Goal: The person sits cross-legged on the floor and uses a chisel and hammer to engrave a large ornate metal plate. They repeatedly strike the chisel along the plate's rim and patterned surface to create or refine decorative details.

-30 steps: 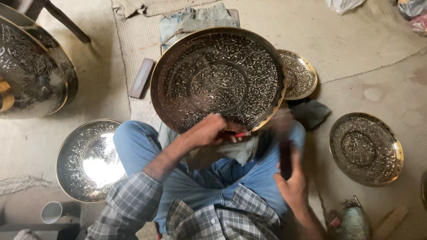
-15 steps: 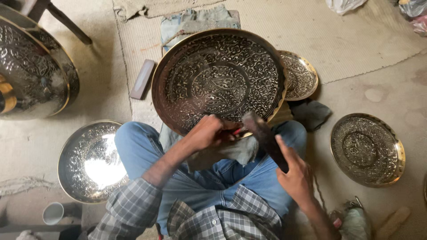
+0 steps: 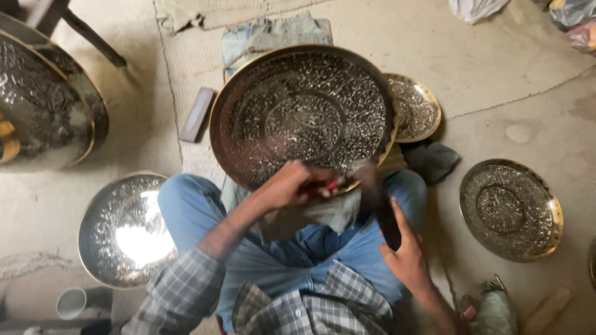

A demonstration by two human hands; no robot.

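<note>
Engraved brass tray on lap

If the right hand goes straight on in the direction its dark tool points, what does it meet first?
Probably the near rim of the large engraved tray, just beside the left hand. The right hand holds the dark tool pointing up-left; blur leaves depth uncertain.

blurred: dark hammer, head smeared; hidden: tip of the small tool, covered by the left hand; near rim of the large engraved tray masked by that hand; cut off: left-edge trays; right wrist below the right hand
</note>
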